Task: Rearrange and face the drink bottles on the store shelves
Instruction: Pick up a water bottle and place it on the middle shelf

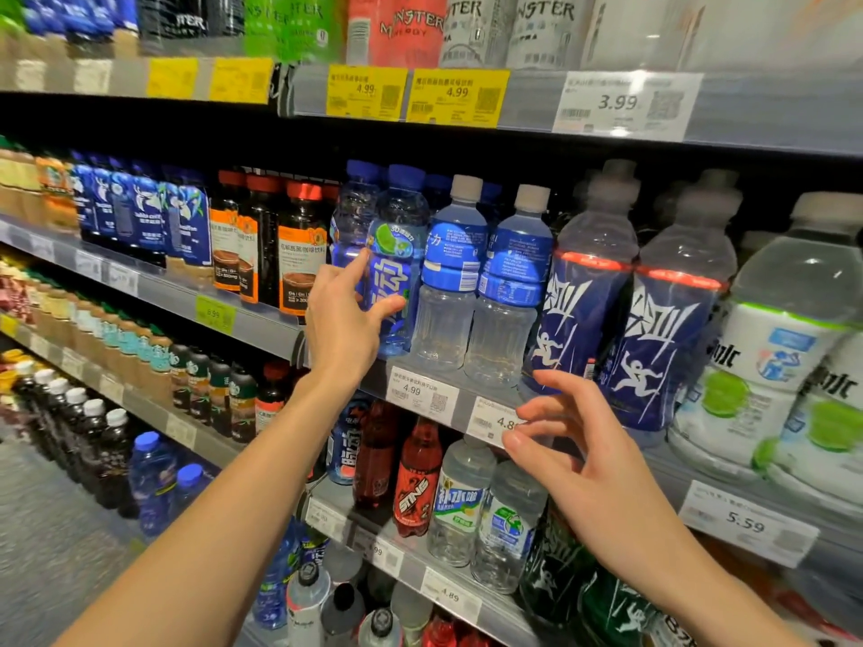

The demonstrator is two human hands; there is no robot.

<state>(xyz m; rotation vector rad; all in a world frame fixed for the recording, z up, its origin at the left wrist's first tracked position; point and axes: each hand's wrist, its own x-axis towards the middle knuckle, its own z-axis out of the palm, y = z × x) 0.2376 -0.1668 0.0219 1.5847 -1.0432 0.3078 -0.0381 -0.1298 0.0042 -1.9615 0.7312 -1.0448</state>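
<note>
A blue-capped bottle with a blue label (397, 254) stands at the front of the middle shelf (373, 380). My left hand (343, 315) grips its lower left side, thumb across the label front and fingers behind. To its right stand two clear bottles with blue labels and grey caps (450, 273) (513, 282), then two tall dark blue bottles (583, 291) (668, 319). My right hand (574, 441) hovers in front of the shelf edge with fingers spread and loose, holding nothing, just below the tall dark blue bottles.
Dark coffee bottles with orange labels (299, 245) stand left of the gripped bottle. White and green bottles (775, 347) fill the right. Monster cans (411, 25) line the shelf above. Red Sting bottles (415, 478) and clear bottles (460, 502) sit on the shelf below. Price tags (422, 389) run along the edges.
</note>
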